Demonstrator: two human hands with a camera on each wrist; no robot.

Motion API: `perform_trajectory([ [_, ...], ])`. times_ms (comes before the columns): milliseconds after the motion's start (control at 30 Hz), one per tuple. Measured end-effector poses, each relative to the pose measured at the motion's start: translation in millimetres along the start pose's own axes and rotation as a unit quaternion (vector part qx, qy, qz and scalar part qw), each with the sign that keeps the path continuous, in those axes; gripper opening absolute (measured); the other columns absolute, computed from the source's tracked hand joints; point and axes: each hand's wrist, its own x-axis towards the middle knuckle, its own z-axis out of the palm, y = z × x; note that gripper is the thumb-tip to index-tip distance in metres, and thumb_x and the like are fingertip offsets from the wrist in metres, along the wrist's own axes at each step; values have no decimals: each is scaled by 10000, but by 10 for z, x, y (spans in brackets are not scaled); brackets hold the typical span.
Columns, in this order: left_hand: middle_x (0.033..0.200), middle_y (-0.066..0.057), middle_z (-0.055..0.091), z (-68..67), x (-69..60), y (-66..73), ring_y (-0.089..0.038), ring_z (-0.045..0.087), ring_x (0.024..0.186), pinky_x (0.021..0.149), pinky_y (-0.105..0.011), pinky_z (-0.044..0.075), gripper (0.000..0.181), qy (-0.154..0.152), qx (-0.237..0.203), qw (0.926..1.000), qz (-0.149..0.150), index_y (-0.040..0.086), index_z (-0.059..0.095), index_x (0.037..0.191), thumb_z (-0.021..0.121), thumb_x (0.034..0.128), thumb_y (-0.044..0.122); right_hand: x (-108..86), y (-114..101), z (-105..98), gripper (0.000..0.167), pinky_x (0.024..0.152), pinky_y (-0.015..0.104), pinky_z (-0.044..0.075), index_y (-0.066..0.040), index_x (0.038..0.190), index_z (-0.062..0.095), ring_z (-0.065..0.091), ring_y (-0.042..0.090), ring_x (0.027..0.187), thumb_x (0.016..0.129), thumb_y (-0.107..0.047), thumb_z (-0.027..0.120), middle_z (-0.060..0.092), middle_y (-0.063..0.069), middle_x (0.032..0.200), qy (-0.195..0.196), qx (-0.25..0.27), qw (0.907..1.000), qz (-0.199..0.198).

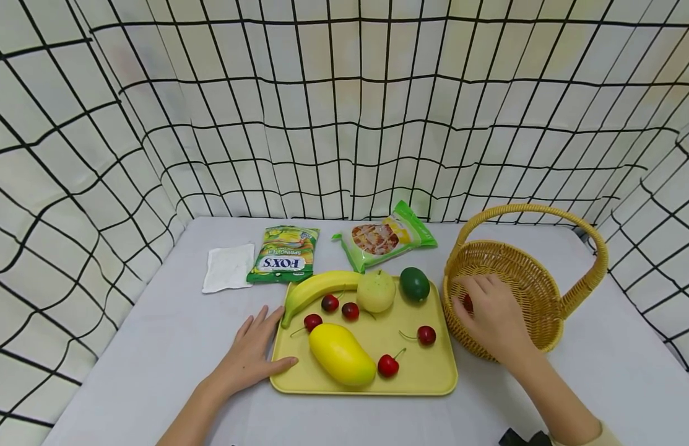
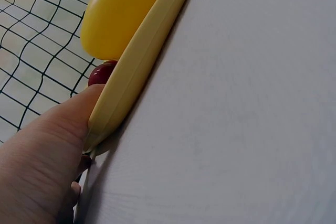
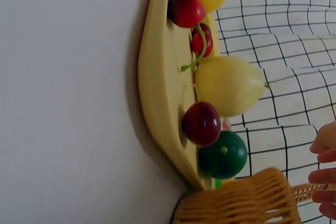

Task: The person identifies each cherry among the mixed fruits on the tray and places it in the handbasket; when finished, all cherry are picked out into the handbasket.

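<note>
My right hand reaches into the mouth of a wicker basket; thumb and index finger are close together around a red cherry. The exact contact is partly hidden, and the right wrist view shows only fingertips. My left hand rests at the left edge of a yellow tray, fingers spread along it and thumb over the rim. On the tray lie a banana, a pale pear, a dark green fruit, a yellow mango and several cherries.
Behind the tray lie a green Fox's candy bag and a green-and-white snack packet. A white square packet is at the left. The basket's tall handle arches over it. Black netting surrounds the white table.
</note>
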Motion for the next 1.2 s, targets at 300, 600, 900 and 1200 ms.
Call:
perform_trajectory([
  [300,1447,-125,327,-4,4,-5,-331,131,1365,1078,-521,32,972,-13,22,10000,-3,75,291,1428,609,713,652,89,-216,48,276,724,377,475,-39,974,625,542,255,846,723,-121,703,629,89,891,-158,181,9990,-366],
  [600,1448,-126,326,-8,-1,-2,-336,136,1363,1077,-524,35,965,-18,-9,10000,14,73,296,1426,618,714,640,163,-391,188,298,733,356,487,-47,983,633,540,228,859,714,-135,727,621,60,915,-291,440,9951,-833],
  [900,1442,-136,331,-3,-6,5,-340,153,1360,1077,-523,42,905,48,-9,10000,75,77,329,1403,609,737,624,207,-543,330,305,736,340,489,-57,979,636,549,226,853,707,-151,737,614,57,928,-301,467,9899,-1301],
  [1200,1448,-140,320,3,-12,-1,-329,155,1361,1079,-509,45,929,88,-13,9999,66,74,286,1424,594,746,630,224,-690,451,308,706,316,474,-79,995,623,533,214,866,718,-164,729,610,44,928,-584,531,9865,-1434],
])
